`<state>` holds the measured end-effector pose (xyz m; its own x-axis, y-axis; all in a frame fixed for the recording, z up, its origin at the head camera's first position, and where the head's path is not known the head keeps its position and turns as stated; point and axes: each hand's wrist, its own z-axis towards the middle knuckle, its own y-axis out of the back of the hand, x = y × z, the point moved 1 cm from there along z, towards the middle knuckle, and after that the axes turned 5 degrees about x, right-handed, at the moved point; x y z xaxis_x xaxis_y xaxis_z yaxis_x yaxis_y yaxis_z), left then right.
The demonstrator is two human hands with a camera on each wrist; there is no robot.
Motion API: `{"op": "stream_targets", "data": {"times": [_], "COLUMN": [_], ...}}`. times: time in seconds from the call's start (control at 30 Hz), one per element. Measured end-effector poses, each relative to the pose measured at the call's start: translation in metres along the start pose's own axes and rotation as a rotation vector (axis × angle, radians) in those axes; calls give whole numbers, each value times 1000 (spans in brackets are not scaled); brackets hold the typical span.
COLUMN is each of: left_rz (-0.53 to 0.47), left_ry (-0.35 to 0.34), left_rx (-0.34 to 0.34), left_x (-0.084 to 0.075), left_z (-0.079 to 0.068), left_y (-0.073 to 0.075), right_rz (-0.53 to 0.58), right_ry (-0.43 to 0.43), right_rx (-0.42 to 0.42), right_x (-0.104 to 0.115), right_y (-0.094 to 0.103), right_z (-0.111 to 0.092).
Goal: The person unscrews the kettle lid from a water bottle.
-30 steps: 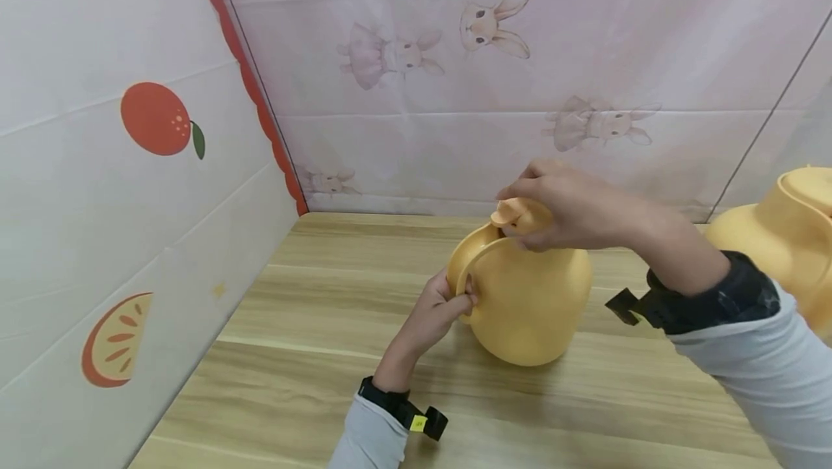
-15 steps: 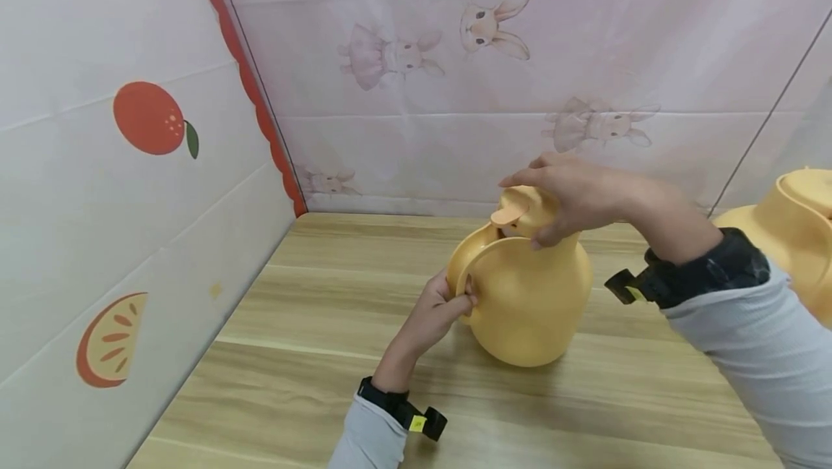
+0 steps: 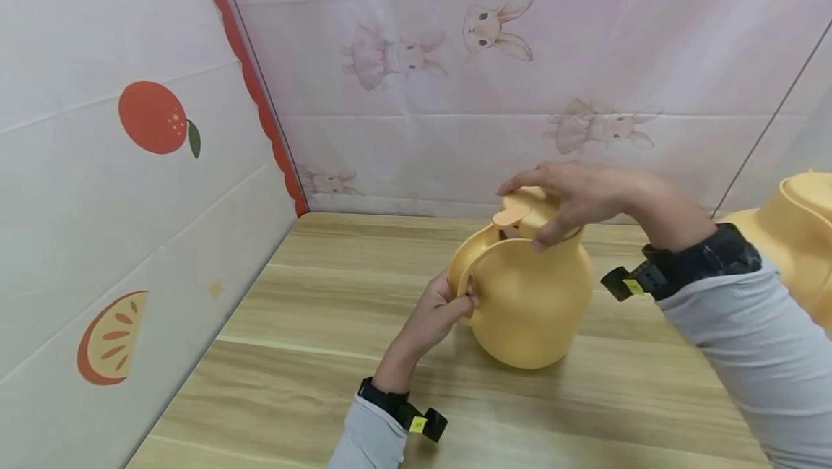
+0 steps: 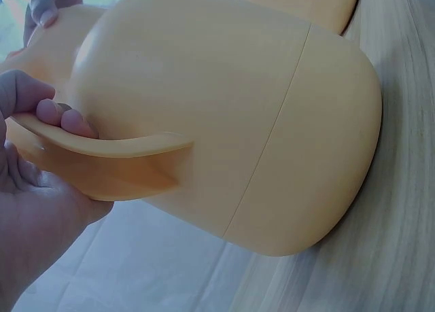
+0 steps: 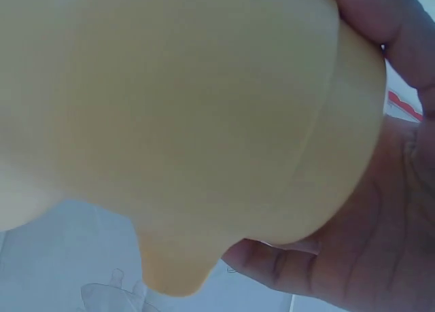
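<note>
A yellow thermos jug (image 3: 529, 303) stands on the wooden table in the head view, its loop handle (image 3: 477, 256) turned toward the left. My left hand (image 3: 444, 308) grips that handle with fingers curled through it, as the left wrist view also shows on the handle (image 4: 109, 145). On top sits a yellow lid (image 3: 534, 207) with a paler orange thumb lever (image 3: 511, 216). My right hand (image 3: 575, 198) spans the lid from above and holds its sides between thumb and fingers. In the right wrist view the spout (image 5: 177, 268) points down below the jug's neck.
A second yellow jug (image 3: 789, 241) stands at the right edge, behind the right forearm. The wooden tabletop (image 3: 312, 368) meets a pink rabbit-print sheet (image 3: 416, 151) at the back and a white fruit-print sheet (image 3: 214, 238) on the left.
My right hand has shifted its hold on the lid, its fingers spreading around the sides. The lid, tilted and partly covered before, now shows level on the neck. The left hand has stayed put.
</note>
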<state>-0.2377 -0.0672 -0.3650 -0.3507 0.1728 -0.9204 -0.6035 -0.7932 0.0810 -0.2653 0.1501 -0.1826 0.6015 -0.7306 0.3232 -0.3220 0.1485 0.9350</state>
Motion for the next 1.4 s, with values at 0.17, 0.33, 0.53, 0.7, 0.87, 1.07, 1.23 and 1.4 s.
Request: {"op": "stream_targets", "data": {"times": [0.17, 0.33, 0.53, 0.7, 0.87, 1.07, 1.23, 1.4], "left_rz": [2, 0, 9, 6, 12, 12, 13, 12], "left_ry": [-1, 5, -2, -4, 8, 7, 5, 14], "left_rx": [-5, -2, -4, 2, -3, -8, 0, -6], "left_x": [-1, -1, -1, 0, 0, 0, 0, 0], "left_z": [0, 0, 0, 0, 0, 0, 0, 0], "left_y": [0, 0, 0, 0, 0, 1, 1, 0], "right_rz": [15, 20, 2, -1, -14, -4, -77, -58], "right_ry": [13, -13, -26, -18, -23, -11, 5, -21], "right_rx": [8, -7, -18, -15, -24, -52, -92, -98], "right_x": [0, 3, 8, 10, 10, 12, 12, 12], "right_y": [3, 8, 17, 20, 21, 26, 30, 31], "right_z": [1, 0, -5, -7, -9, -19, -33, -47]}}
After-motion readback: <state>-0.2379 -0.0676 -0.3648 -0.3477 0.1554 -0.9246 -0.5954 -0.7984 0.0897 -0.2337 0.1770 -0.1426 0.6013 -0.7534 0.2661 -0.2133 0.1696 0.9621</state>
